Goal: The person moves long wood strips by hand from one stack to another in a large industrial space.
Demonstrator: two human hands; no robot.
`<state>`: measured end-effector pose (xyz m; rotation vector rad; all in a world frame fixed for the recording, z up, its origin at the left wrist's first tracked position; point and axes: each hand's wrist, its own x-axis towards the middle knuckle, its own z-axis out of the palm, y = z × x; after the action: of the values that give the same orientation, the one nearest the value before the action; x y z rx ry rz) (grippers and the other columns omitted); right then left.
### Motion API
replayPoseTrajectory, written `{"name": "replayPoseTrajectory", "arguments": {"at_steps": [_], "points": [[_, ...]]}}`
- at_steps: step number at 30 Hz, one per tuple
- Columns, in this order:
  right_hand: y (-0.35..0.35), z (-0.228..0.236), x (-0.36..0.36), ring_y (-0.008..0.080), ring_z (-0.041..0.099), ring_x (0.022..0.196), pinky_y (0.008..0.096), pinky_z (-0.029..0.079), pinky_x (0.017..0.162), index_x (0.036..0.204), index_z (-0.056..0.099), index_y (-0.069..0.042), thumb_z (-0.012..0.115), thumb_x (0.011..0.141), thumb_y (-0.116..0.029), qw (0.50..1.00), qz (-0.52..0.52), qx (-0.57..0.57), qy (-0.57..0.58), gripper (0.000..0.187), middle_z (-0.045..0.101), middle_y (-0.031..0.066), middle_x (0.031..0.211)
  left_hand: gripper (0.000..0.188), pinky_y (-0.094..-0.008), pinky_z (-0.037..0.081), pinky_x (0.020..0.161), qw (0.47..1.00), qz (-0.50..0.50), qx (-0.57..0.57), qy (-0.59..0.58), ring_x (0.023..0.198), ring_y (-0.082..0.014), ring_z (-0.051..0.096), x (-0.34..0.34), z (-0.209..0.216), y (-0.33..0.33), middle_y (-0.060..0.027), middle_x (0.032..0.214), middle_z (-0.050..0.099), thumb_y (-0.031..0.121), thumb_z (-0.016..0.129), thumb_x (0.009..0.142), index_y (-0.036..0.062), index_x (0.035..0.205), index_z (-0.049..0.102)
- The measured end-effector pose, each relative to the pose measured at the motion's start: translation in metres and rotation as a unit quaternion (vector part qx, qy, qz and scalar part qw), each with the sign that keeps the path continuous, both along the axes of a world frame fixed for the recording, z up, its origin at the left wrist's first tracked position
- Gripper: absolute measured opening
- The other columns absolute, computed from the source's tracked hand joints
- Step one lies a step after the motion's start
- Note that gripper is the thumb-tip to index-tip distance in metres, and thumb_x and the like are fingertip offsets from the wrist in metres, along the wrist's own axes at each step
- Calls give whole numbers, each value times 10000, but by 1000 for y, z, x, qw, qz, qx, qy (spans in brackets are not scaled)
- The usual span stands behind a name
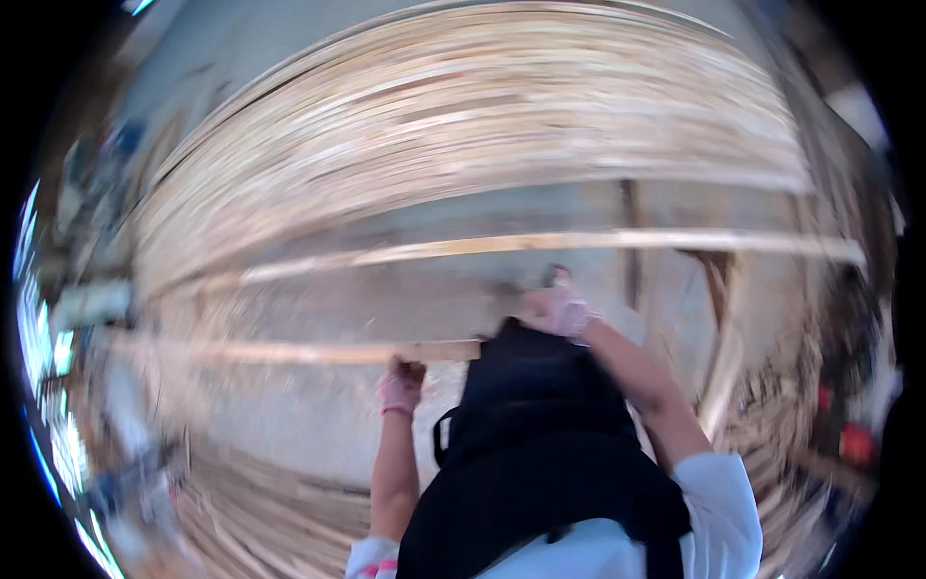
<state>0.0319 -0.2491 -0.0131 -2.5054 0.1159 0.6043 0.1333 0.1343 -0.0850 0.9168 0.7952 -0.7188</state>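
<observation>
At lower centre-left of the frame, the left hand [401,385] grips a pale wooden strip [318,353] near its right end, the strip running off toward the left; at centre, the right hand [556,309] is near a long wooden batten [502,243], its grasp too blurred to tell; stacked wooden slats [482,121] fill the upper frame; a black bag [540,425] covers the lower centre; blur hides any lettering.

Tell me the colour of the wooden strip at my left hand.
The wooden strip is pale tan, though motion-blurred; it shows in the head view.
</observation>
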Motion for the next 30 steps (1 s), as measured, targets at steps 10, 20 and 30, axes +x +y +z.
{"name": "replayPoseTrajectory", "arguments": {"at_steps": [10,20,30], "points": [[-239,-171,-92,222,530,1115,317,379,997,1282,494,-68,555,803,-398,961,-196,-192,41,584,578,59,1182,223,-340,523,668,981,130,109,96,658,-190,603,-76,76,-72,-55,798,629,313,572,883,91,860,579],[-303,-278,-88,121,628,900,280,493,716,1032,606,-119,530,843,-245,899,85,-400,158,239,642,-10,956,126,-344,494,648,937,107,276,185,720,-172,593,-162,134,-88,-17,890,621,251,553,897,144,962,561],[-257,-114,-50,232,639,991,330,503,851,977,670,-144,676,693,-311,907,104,-295,282,329,671,87,1012,210,-340,495,737,996,27,43,71,781,-180,604,-143,34,-51,-25,950,627,300,533,899,134,1022,569]]}}
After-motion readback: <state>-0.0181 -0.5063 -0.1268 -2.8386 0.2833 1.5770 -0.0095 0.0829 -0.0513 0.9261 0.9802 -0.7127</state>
